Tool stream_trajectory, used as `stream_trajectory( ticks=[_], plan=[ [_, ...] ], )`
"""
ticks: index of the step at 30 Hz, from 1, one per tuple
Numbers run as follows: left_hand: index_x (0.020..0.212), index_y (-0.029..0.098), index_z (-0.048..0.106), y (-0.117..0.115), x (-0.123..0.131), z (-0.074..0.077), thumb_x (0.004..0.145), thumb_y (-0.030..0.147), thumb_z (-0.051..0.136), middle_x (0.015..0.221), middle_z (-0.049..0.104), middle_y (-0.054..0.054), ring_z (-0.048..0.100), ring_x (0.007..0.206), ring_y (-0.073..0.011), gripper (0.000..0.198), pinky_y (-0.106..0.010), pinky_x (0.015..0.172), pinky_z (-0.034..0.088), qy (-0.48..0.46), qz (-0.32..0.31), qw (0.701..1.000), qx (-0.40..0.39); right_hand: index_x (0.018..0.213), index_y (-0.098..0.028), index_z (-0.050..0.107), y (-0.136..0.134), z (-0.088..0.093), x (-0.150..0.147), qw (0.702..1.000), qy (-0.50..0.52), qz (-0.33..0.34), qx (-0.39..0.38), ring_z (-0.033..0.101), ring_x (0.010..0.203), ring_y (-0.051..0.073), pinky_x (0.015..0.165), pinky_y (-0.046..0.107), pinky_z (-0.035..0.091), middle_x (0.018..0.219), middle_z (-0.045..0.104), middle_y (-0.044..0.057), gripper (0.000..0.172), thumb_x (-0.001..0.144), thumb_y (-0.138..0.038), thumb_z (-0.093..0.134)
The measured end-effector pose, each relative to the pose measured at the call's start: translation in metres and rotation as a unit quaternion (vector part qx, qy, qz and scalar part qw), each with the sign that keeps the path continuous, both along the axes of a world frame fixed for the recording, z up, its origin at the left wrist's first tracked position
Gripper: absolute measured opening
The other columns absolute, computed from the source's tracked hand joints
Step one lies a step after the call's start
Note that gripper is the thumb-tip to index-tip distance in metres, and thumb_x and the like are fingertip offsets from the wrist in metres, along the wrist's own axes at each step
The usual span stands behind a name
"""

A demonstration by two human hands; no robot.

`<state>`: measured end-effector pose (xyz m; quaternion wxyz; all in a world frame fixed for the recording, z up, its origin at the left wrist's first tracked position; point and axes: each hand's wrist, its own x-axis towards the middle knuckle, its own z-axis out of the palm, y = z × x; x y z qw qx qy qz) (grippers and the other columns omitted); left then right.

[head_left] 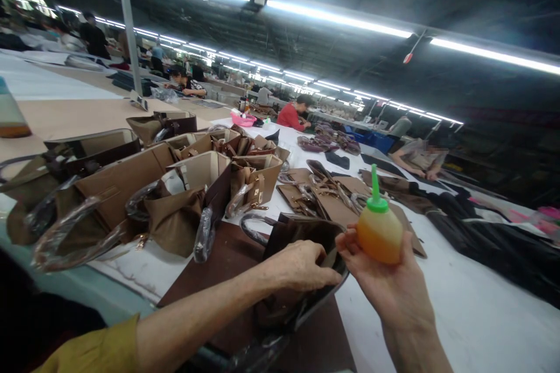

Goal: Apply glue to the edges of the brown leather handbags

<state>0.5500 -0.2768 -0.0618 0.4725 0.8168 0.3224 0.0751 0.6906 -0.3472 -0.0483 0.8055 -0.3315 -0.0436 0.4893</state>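
Note:
My right hand point(394, 285) is closed round a squeeze bottle point(380, 236) with a green cap and nozzle pointing up; amber liquid fills its lower part. In front of me a dark brown handbag point(280, 309) lies tilted on a dark brown sheet point(192, 280). My left hand point(301, 265) reaches over its mouth and grips the bag near the rim, fingers curled inside and partly hidden. The bottle is just right of the bag, apart from it. Plastic-wrapped handles stick out from the bag.
Several brown handbags point(114, 186) with wrapped handles crowd the table's left. Flat bag pieces point(332, 198) lie beyond my hands, dark material point(476, 239) at right. A pink basin point(242, 120) stands farther back. Another bottle point(11, 111) is at far left. A person in red point(291, 113) sits across.

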Motion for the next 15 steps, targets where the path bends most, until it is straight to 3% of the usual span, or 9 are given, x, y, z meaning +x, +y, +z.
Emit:
stream_trajectory(
  ticks=[4, 7, 10, 12, 15],
  plan=[
    [0.06, 0.019, 0.052, 0.006, -0.012, -0.007, 0.06, 0.021, 0.054, 0.053, 0.052, 0.002, 0.054, 0.052, -0.015, 0.002, -0.023, 0.045, 0.037, 0.061, -0.015, 0.997, -0.033, 0.107, -0.011, 0.064, -0.004, 0.003, -0.003, 1.0, -0.014, -0.009, -0.003, 0.063, 0.079, 0.025, 0.076, 0.055, 0.054, 0.092, 0.062, 0.016, 0.045, 0.089, -0.051, 0.052],
    [0.06, 0.019, 0.053, 0.011, -0.037, -0.012, 0.057, 0.016, 0.05, 0.05, 0.051, 0.002, 0.055, 0.051, -0.0155, 0.006, -0.023, 0.046, 0.037, 0.088, 0.026, 0.995, -0.049, 0.103, -0.017, 0.066, -0.008, 0.007, -0.004, 0.999, -0.038, -0.013, 0.002, 0.064, 0.08, 0.028, 0.075, 0.064, 0.051, 0.093, 0.064, 0.013, 0.037, 0.09, -0.048, 0.051],
    [0.059, 0.019, 0.049, 0.001, -0.081, -0.009, 0.059, 0.015, 0.047, 0.055, 0.052, 0.001, 0.054, 0.057, -0.0162, 0.004, -0.025, 0.05, 0.033, 0.109, 0.102, 0.987, 0.056, 0.104, -0.019, 0.067, -0.011, 0.007, -0.002, 0.999, -0.05, -0.016, -0.002, 0.065, 0.08, 0.031, 0.073, 0.069, 0.049, 0.095, 0.065, 0.013, 0.034, 0.091, -0.045, 0.049],
    [0.058, 0.019, 0.041, -0.015, -0.112, -0.004, 0.061, 0.013, 0.044, 0.062, 0.054, -0.001, 0.054, 0.064, -0.0171, 0.007, -0.027, 0.056, 0.031, 0.146, 0.168, 0.958, 0.179, 0.106, -0.017, 0.067, -0.011, 0.006, 0.001, 0.999, -0.045, -0.016, -0.02, 0.065, 0.081, 0.032, 0.073, 0.071, 0.048, 0.096, 0.065, 0.014, 0.034, 0.092, -0.042, 0.048],
    [0.061, 0.02, 0.038, -0.039, -0.146, 0.002, 0.068, 0.013, 0.039, 0.063, 0.054, -0.002, 0.054, 0.066, -0.0187, 0.01, -0.03, 0.06, 0.031, 0.249, 0.218, 0.915, 0.229, 0.108, -0.016, 0.067, -0.008, 0.004, 0.002, 0.997, -0.059, -0.022, -0.035, 0.066, 0.083, 0.035, 0.07, 0.071, 0.049, 0.1, 0.065, 0.015, 0.033, 0.093, -0.038, 0.047]
  ],
)
